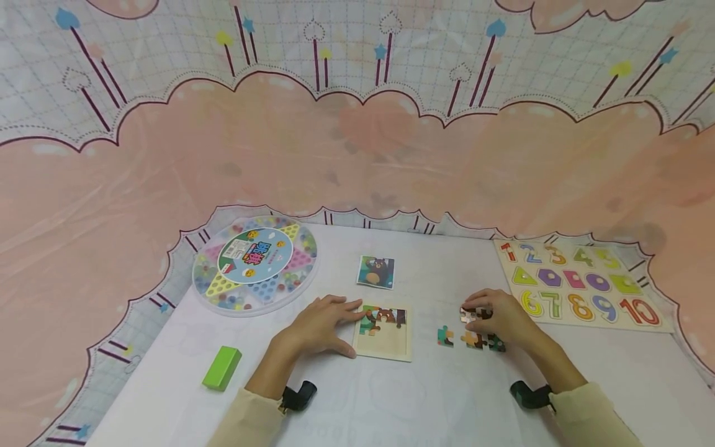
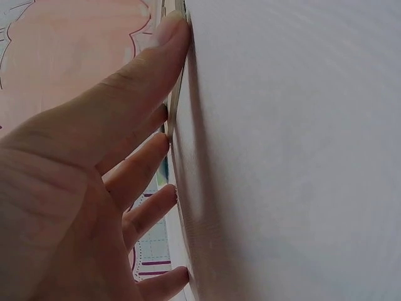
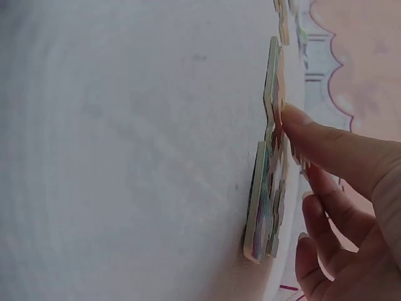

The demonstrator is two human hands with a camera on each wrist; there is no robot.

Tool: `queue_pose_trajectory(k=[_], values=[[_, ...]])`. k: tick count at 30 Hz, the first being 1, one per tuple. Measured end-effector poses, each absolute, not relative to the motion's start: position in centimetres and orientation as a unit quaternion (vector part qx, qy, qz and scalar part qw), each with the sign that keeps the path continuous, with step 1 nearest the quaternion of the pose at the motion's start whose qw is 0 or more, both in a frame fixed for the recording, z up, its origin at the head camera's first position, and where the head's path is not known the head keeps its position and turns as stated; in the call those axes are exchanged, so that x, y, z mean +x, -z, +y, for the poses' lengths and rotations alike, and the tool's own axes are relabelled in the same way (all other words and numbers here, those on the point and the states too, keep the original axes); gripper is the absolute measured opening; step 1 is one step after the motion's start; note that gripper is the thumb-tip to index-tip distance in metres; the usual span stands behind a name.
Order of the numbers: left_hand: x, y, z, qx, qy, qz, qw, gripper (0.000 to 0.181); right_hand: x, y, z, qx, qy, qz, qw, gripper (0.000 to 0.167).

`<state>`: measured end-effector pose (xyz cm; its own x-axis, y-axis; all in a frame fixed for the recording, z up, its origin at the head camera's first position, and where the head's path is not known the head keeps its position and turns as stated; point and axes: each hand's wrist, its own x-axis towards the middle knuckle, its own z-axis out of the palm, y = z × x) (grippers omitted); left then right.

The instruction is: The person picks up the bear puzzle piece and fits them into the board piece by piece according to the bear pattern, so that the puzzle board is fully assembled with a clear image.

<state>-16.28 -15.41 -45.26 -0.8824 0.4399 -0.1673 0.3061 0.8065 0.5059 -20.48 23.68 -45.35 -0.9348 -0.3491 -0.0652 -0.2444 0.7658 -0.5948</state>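
A square wooden puzzle tray [image 1: 385, 347] lies in the middle of the table, with several bear-picture pieces along its top and upper left. My left hand [image 1: 326, 326] rests at its left side, thumb at the lower left corner and index finger on the upper left. In the left wrist view, the thumb touches the tray's edge and the fingers are spread. To the right, my right hand [image 1: 499, 316] pinches a puzzle piece [image 1: 468, 315] between thumb and fingers, above loose pieces [image 1: 473, 339]. Another loose piece [image 1: 445, 336] lies nearer the tray.
Behind the tray lies a bear picture card [image 1: 376, 272]. A round game board with marbles [image 1: 255, 264] is at the back left, and a green box [image 1: 221, 368] at the front left. A number-and-shape board [image 1: 583, 282] lies at the right.
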Motion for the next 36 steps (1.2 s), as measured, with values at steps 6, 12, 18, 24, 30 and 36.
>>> queue_pose_trajectory(k=[6,12,18,24,30,36], values=[[-16.1,45.1,-15.4,0.195,-0.242,0.940,0.144,0.077,-20.2,45.3,23.3,-0.159,0.288,0.942,0.068,0.031],[-16.0,45.0,-15.4,0.197,-0.243,0.939,0.142,0.077,-20.2,44.9,23.4,-0.163,0.318,0.931,0.082,0.032],[-16.0,45.0,-15.4,0.197,-0.244,0.939,0.140,0.077,-20.1,44.1,23.0,-0.179,0.355,0.915,0.064,0.034],[-16.0,45.0,-15.3,0.196,-0.243,0.939,0.141,0.077,-19.9,44.1,21.8,-0.189,0.371,0.907,0.056,0.028],[-16.1,45.1,-15.4,0.195,-0.241,0.940,0.144,0.077,-19.6,44.4,19.9,-0.203,0.391,0.894,0.088,0.025],[-16.1,45.2,-15.3,0.191,-0.242,0.940,0.146,0.078,-19.5,44.8,17.8,-0.215,0.396,0.887,0.098,0.025]])
